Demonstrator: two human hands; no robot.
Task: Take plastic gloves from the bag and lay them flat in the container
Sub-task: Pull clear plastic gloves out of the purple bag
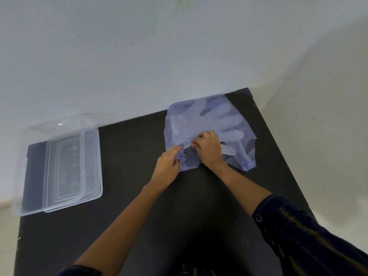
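Pinching bag (209, 124) mouth, both hands: left hand (169, 166) gripping edge, right hand (209, 150) gripping glove (227, 151) | container (73, 166) lying well apart on bench (139, 146) | risk: thin gloves clinging, several dragging out bunched.

You see the bag (201, 124) lying flat on the far right part of the dark table, its far edge up against the wall. It is thin, see-through and pale blue. Through it you can make out the plastic gloves (225, 118), their fingers spread toward the right. The container (93, 168) sits well apart on the left side. It is a clear plastic box, long and shallow, open on top, with nothing inside.
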